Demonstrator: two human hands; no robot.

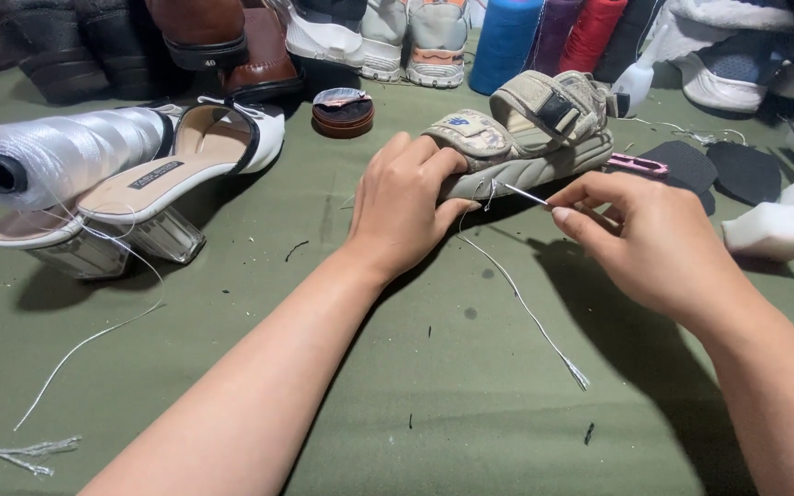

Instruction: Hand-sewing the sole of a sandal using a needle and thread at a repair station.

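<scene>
While one sandal [526, 138] in two hands [406, 207]: one needle [526, 193].

A beige strapped sandal [530, 138] lies on its side; a thin needle [526, 194] touches its sole edge; white thread [521, 298] trails below the sandal.

The left hand [403, 207] steadies a beige sandal [524, 133] while the right hand [640, 241] pinches a needle [526, 193] at its sole.

surface: green cloth [434, 404] | on it: sandal [526, 138]; thread spool [57, 152]; heeled shoes [176, 174]
</scene>
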